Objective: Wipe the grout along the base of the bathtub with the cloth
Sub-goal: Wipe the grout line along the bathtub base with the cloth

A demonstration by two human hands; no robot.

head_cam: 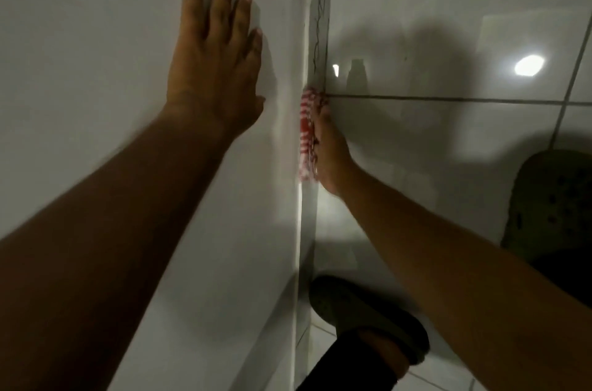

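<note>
Right hand (326,150) pressing red-and-white cloth (307,134) against bathtub (128,22) base grout (317,38), cloth bunched under its fingers, left hand (214,60) flat, fingers spread on tub side

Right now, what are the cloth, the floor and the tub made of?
Cloth: looks like woven fabric, red-and-white checked, soft and bunched under the right hand. Floor: probably glazed ceramic tile, glossy, mirroring a lamp, with grout lines. Tub: smooth white, matte; acrylic or enamel, can't tell.

We see bare forearms, no sleeves; a dark clog-like shoe (368,317), and seemingly dark trousers (339,365).
</note>
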